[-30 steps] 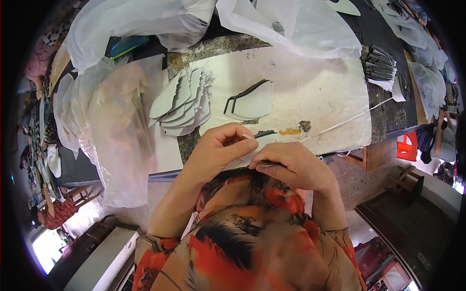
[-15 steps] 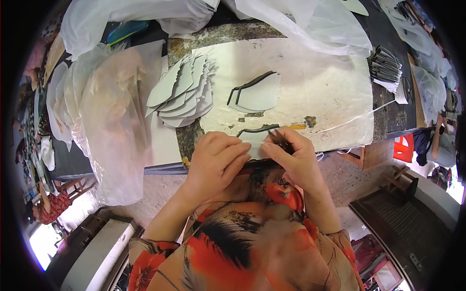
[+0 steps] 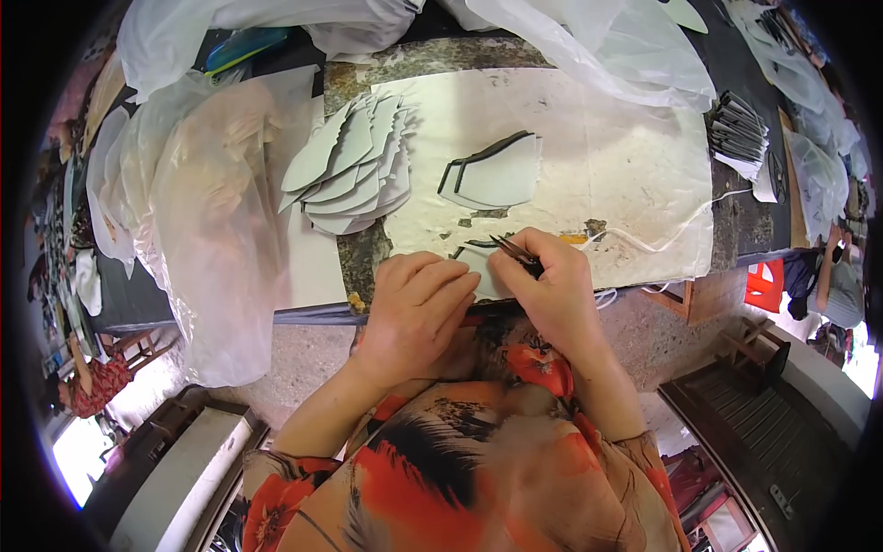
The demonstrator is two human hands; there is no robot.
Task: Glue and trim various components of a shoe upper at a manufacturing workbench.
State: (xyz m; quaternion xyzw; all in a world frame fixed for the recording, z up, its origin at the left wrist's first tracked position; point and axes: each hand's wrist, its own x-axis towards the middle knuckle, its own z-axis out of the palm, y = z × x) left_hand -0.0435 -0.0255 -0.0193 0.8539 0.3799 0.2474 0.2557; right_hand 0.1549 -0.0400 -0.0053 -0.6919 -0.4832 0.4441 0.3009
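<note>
Clamped a dark pointed tool [image 3: 517, 252] between thumb and fingers of the right hand [image 3: 556, 285], its tips near the black strip [image 3: 480, 245] along the far edge of a pale piece [image 3: 489, 283]; had that piece between both hands, at the near edge of the white sheet [image 3: 635, 166]; laid the left hand [image 3: 416, 305] at its left side, fingers together; could not tell whether pinching or only pressing; saw a black-edged piece [image 3: 501, 177] beyond, a fanned stack [image 3: 345, 170] left, a dark bundle [image 3: 739, 129] far right.
</note>
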